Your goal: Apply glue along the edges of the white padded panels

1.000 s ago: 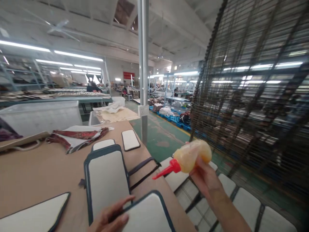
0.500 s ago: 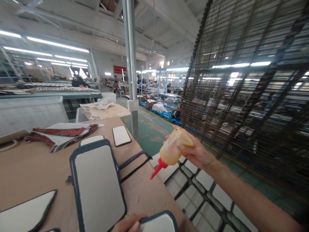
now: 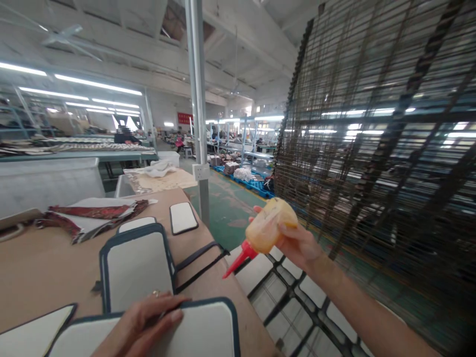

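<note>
At the desk point(image 3: 37, 265), a panel point(image 3: 210, 327), pinched at its rim point(image 3: 235, 327) by the left hand point(image 3: 148, 317), shows more fully than 0.5 s ago, so it seems nearer the bottle point(image 3: 267, 227) gripped in the right hand point(image 3: 297, 243); the red nozzle point(image 3: 240, 258) tilts down, not touching it.

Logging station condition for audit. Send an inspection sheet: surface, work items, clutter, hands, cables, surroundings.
Surface: brown tabletop, with faint marks near its right edge.
Work items: squeeze bottle, red nozzle tilted down; dark-edged pale panel in front, other pale panels on the table.
Clutter: red-patterned cloth at far left; dark straps reaching the right edge.
Hands: left hand at the front panel's upper edge, grip unclear; right hand around the bottle.
Cables: nothing seen; socket box on the post.
Surroundings: green floor; tall wire rack at right, blurred.
</note>
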`<act>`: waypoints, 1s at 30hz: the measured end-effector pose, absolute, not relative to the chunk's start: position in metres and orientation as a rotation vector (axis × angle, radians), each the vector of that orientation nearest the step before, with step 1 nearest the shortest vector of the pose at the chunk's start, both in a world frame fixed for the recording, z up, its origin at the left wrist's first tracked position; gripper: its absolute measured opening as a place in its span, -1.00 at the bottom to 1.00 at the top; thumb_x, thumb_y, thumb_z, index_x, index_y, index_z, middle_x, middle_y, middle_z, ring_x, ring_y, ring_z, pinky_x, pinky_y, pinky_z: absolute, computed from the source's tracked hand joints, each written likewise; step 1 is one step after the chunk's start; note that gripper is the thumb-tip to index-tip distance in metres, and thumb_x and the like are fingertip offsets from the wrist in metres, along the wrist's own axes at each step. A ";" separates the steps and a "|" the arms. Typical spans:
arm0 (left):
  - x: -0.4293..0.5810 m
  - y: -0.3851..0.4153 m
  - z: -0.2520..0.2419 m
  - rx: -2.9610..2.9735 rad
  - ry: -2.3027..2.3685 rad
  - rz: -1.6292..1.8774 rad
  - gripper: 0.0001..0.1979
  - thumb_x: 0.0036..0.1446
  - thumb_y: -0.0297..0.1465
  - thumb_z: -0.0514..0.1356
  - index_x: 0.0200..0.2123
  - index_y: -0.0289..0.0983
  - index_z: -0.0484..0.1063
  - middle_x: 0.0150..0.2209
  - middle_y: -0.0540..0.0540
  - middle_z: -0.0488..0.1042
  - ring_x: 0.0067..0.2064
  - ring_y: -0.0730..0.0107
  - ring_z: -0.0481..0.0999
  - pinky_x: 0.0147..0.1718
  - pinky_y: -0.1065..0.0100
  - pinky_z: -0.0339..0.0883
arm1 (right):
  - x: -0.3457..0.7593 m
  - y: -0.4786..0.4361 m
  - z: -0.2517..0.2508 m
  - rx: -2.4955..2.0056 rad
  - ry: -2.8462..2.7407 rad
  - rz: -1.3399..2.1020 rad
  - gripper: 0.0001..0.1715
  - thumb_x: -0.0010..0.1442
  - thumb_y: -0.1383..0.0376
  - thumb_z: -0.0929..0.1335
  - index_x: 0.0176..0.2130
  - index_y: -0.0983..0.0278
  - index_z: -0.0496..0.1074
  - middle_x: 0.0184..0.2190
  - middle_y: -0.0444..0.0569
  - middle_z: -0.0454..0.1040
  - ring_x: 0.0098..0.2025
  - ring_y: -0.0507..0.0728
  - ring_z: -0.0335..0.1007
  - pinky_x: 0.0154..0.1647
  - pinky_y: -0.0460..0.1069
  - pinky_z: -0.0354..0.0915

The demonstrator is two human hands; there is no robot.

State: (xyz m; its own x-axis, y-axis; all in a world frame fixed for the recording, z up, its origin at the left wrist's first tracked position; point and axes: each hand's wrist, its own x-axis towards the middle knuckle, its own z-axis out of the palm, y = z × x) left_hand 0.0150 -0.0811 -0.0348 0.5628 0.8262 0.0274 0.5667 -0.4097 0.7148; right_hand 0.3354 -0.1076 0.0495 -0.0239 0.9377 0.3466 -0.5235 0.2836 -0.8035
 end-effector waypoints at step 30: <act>0.024 -0.063 -0.032 2.160 1.140 0.414 -0.60 0.09 -0.05 0.12 -0.37 -0.18 0.64 -0.37 -0.08 0.59 -0.30 0.24 0.48 -0.31 0.45 0.31 | 0.327 -0.090 -0.016 -0.578 -0.537 1.353 -0.45 -0.29 0.38 0.57 -0.20 0.26 0.52 -0.27 -0.04 0.60 -0.18 0.16 0.49 -0.03 -0.01 0.33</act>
